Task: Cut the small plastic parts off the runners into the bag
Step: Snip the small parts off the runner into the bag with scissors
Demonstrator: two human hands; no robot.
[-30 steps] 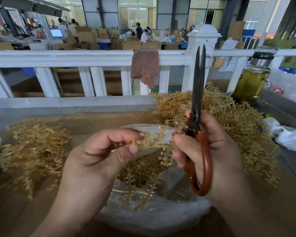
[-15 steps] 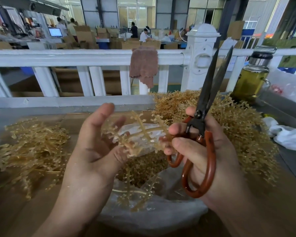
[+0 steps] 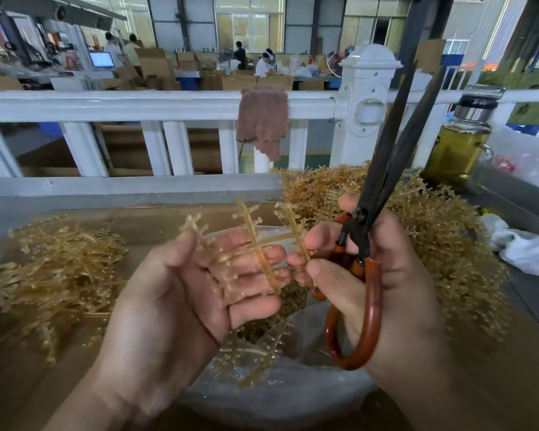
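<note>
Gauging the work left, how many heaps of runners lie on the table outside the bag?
2: a flat heap left of the bag, a bigger heap right of it, behind the scissors. Others may sit hidden behind the bag.

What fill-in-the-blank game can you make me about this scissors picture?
The right hand grips the scissors, whose blades point ___.
A runner rests on the left hand above the clear plastic ___.
The glass bottle holds ___ liquid.
Missing words: up; bag; yellow.
</note>
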